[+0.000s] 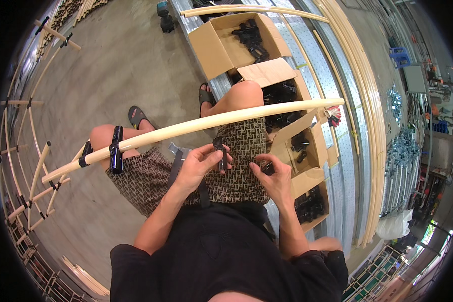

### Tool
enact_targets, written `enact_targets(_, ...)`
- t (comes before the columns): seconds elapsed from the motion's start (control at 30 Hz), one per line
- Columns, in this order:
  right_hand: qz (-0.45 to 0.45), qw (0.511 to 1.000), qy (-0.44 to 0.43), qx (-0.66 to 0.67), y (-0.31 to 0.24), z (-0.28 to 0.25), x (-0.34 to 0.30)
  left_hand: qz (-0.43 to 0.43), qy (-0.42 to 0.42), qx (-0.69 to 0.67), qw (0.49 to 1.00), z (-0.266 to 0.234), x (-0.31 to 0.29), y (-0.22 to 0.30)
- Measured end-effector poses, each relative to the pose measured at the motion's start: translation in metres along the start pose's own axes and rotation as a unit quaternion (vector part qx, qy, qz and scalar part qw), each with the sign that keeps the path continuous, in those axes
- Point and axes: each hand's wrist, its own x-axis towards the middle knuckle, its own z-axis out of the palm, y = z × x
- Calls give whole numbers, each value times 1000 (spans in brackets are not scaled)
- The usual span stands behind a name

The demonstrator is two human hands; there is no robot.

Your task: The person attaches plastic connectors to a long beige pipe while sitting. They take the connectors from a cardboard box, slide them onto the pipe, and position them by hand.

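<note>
My left hand is closed, pinching a small black pipe-joint piece between thumb and fingers above my lap. To its right, my right hand is curled round another black piece, mostly covered by the fingers; its thumb and forefinger point toward the left hand. A long cream pipe lies across my thighs, just beyond both hands. Near its left end sits a black pipe joint, with a smaller black fitting farther left. A grey tool is partly hidden behind my left hand.
On the right, open cardboard boxes of black joints stand along a metal surface. Several long cream pipes run beside them. A frame of joined pipes stands at the left. Red-and-white gloves lie by the pipe's right end.
</note>
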Motion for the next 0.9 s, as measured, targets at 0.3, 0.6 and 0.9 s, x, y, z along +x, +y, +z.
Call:
enact_targets(0.3, 174, 945, -137, 240, -6, -16, -10, -39, 40, 22, 998, -7, -16, 0)
enact_targets(0.6, 69, 948, -168, 262, -43, 21, -19, 47, 77, 148, 985, 29, -36, 8)
enact_targets(0.9, -155, 986, -52, 17, -46, 38, -14, 78, 103, 246, 961, 35, -45, 24)
